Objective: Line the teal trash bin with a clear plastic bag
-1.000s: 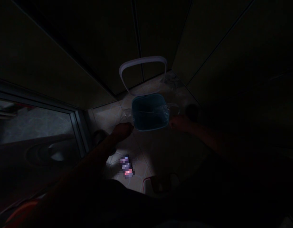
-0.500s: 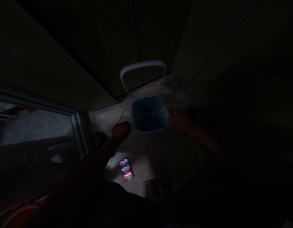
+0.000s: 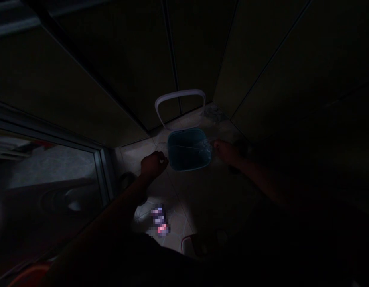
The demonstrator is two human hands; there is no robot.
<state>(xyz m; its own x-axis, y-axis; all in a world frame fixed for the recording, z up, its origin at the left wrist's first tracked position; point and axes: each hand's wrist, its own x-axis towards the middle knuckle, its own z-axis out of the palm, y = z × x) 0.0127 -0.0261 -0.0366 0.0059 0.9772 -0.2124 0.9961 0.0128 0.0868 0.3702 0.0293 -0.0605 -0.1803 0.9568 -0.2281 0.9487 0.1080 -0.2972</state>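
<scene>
As my left hand curls into a narrow ring, the loop of clear film by my right hand drops from view, perhaps slackening. The blue bin stands between them; whether either hand's fingers grip film, I cannot tell.

Glossy, crinkled clear plastic film.

1 bin between 2 hands, left and right.

The left hand and the right hand are bare, the forearms behind them also. Farther behind is dark clothing, its details too dim to tell.
</scene>
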